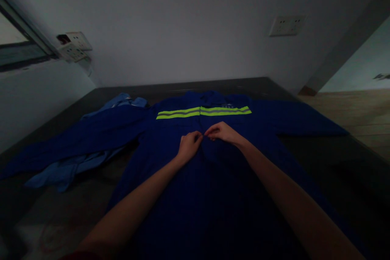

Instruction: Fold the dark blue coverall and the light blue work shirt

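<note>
A dark blue work jacket lies front side up with its sleeves spread out to both sides. Across its chest runs a yellow-green reflective stripe, split at the front opening. Just below the stripe, my left hand pinches the jacket's front edge from the left. My right hand meets it from the right, thumb and fingertips closed at the same edge. The fingertips of both hands almost touch. Whether a button or another fastener sits between them is too small and dark to tell.
A lighter blue garment lies partly under the jacket's left sleeve. The dark table stands against a pale wall with sockets at right and more sockets at left. Wooden flooring shows beyond the table's right edge.
</note>
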### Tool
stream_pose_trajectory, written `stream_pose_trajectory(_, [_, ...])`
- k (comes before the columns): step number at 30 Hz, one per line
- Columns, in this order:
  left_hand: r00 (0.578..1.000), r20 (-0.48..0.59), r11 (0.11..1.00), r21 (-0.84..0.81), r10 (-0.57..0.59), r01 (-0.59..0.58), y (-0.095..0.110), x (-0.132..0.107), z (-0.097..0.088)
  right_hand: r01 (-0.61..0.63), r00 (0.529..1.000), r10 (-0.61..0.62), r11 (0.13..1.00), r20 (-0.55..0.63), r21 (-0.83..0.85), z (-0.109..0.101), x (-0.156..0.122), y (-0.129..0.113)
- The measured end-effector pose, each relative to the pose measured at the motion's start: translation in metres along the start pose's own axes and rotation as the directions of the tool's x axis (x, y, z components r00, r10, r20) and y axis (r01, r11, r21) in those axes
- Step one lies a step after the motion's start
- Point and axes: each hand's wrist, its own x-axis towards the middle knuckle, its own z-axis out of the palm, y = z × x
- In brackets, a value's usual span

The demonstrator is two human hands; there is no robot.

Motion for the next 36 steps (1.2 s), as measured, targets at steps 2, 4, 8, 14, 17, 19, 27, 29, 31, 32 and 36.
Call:
stream_pose_trajectory(2, [1.0,-0.001,1.0,0.023,0.006,-0.006,0.0,-0.001,0.0,0.036,0.999,-0.038,0.993,-0.016,-0.109,-0.001,-0.001,-0.002])
stream_pose_trajectory(4, [1.0,-0.016,0.997,0.07,0.02,-0.019,0.0,-0.002,0.002,0.083,0.989,-0.114,0.955,-0.093,-0.286,0.001,-0.004,-0.003])
stream_pose_trajectory(8, [0.996,-0.058,0.975,0.214,0.073,-0.059,0.001,-0.005,0.005,0.097,0.933,-0.291,0.768,-0.21,-0.634,0.011,-0.022,0.002])
stream_pose_trajectory(14, [0.987,-0.11,0.945,0.317,0.114,-0.074,0.0,-0.01,0.008,-0.031,0.961,-0.221,0.516,-0.167,-0.856,0.026,-0.062,0.018])
stream_pose_trajectory(17, [0.987,-0.101,0.944,0.319,0.121,-0.083,0.0,-0.011,0.008,-0.051,0.972,-0.178,0.48,-0.155,-0.876,0.027,-0.07,0.019])
stream_pose_trajectory(19, [0.987,-0.096,0.944,0.317,0.128,-0.092,0.0,-0.011,0.008,-0.05,0.975,-0.169,0.472,-0.146,-0.88,0.026,-0.071,0.019])
stream_pose_trajectory(27, [0.969,-0.077,0.959,0.182,0.233,-0.216,0.015,-0.03,-0.015,0.027,0.935,-0.296,0.604,-0.193,-0.796,0.024,-0.091,-0.011])
stream_pose_trajectory(29, [0.964,0.016,0.96,0.09,0.265,-0.266,0.023,-0.046,-0.024,0.083,0.909,-0.357,0.66,-0.214,-0.747,0.03,-0.107,-0.032])
stream_pose_trajectory(31, [0.953,0.137,0.961,0.027,0.269,-0.275,0.029,-0.064,-0.029,0.123,0.911,-0.362,0.695,-0.196,-0.709,0.04,-0.123,-0.052])
stream_pose_trajectory(32, [0.947,0.186,0.962,0.017,0.263,-0.271,0.03,-0.071,-0.029,0.118,0.928,-0.33,0.701,-0.173,-0.703,0.046,-0.129,-0.059])
stream_pose_trajectory(36, [0.941,0.254,0.967,0.063,0.223,-0.246,0.027,-0.091,-0.02,0.008,0.989,-0.116,0.664,-0.093,-0.748,0.07,-0.14,-0.061])
